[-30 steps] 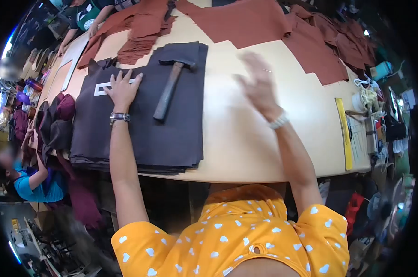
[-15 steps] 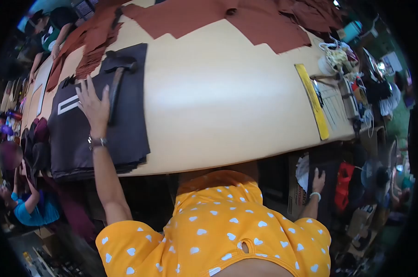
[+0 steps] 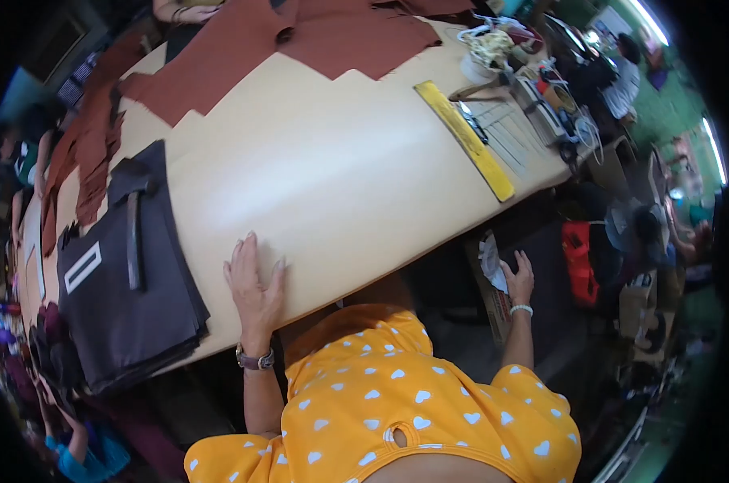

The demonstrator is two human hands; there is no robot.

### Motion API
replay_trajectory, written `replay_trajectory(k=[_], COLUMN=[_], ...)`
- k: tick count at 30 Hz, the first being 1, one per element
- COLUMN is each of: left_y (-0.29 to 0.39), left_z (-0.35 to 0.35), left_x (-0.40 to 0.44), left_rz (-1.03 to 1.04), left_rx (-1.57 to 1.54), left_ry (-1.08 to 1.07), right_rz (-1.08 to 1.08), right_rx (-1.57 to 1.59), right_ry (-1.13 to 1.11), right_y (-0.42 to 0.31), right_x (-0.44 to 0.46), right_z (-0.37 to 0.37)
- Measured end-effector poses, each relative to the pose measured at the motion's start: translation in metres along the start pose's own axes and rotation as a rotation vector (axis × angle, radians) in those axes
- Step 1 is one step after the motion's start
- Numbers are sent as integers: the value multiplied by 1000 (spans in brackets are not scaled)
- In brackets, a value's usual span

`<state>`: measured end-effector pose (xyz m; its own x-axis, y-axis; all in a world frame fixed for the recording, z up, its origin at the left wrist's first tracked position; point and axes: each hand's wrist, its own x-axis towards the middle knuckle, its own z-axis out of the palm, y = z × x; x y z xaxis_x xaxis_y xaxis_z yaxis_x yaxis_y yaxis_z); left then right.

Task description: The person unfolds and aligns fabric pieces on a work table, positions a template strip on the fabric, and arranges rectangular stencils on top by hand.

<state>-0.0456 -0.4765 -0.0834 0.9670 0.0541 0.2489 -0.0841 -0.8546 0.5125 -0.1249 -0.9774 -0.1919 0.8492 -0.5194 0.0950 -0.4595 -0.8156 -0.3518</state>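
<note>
My left hand [image 3: 256,286] rests near the front edge of the pale tabletop [image 3: 300,193], fingers apart and nothing in it. To its left lies a stack of dark brown sheets [image 3: 135,322], with a hammer [image 3: 134,241] on top. A white rectangular frame [image 3: 96,256] is also on the stack. Below the table edge on the right, my right hand [image 3: 521,278] is open with fingers spread. It is beside a crumpled white piece [image 3: 492,262] and a dark surface [image 3: 545,249]; whether it touches either, I cannot tell.
Reddish-brown sheets [image 3: 356,36] cover the far side of the table. A yellow ruler [image 3: 464,141] lies at the right, near thin rods [image 3: 505,133] and a white container [image 3: 481,68]. A red item [image 3: 578,262] hangs low right. Other people work at the far and left sides.
My left hand has left the dark stack and moved right onto the bare tabletop. My right hand has risen slightly toward the table edge. The view has turned to the right.
</note>
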Motion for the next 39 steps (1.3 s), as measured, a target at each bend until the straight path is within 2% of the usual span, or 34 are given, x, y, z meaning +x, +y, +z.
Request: replay_trajectory(k=[6, 7, 10, 11, 15, 24, 31, 34, 38, 39], left_y=[-3, -2, -1, -2, -3, -2, -3, -1, -3, -4], left_z=[3, 3, 3, 3, 3, 2, 1, 0, 1, 2], left_x=[-2, -2, -2, -2, -3, -3, -3, -3, -3, -2], left_rz=[13, 4, 16, 23, 30, 33, 33, 19, 31, 36], left_rx=[-37, -37, -34, -30, -26, -44, -7, -7, 8, 9], left_ry=[13, 14, 10, 9, 6, 4, -14, -19, -16, -13], right_rz=[43, -3, -52, -67, 20, 98, 305, 325, 422, 433], right_rx=[-17, -60, -79, -57, 59, 189, 365, 395, 339, 330], right_ry=[-8, 87, 75, 129, 117, -21, -151, 218, 667, 741], right_y=[-3, -17, -23, -22, -26, -10, 10, 56, 112, 107], right_x=[-10, -16, -21, -21, -13, 12, 30, 44, 72, 73], right_z=[2, -1, 2, 6, 2, -13, -15, 0, -20, -33])
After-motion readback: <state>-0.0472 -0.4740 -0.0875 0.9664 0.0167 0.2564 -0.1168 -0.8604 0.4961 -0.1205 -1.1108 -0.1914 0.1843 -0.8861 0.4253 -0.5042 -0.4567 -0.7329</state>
